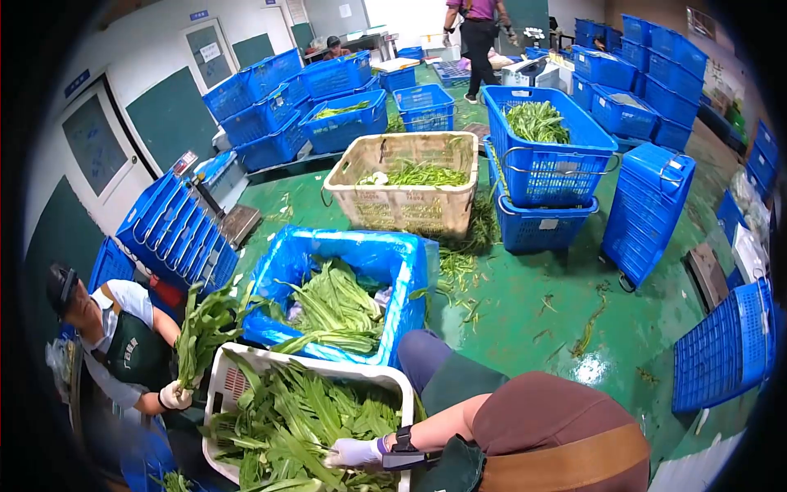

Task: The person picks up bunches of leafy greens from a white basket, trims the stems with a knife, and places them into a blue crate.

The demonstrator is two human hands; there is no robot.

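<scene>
My right hand (357,453), in a white glove with a dark band at the wrist, reaches in from the right over a white crate (215,385). Its fingers are closed on leafy greens (307,414) heaped inside. My left hand is not visible. Behind this crate stands a blue plastic-lined crate (410,279) holding long green leaves (340,299). At the left, a co-worker in a dark cap and green apron (135,357) holds up a bunch of leafy greens (201,332) in a gloved hand, apart from mine.
Farther ahead is a cream crate (402,209) with greens. Stacked blue crates (541,176) stand right of it, and a tilted blue crate (648,213) beyond. Leaf scraps lie on the green floor (533,295). Another person (478,37) stands at the back.
</scene>
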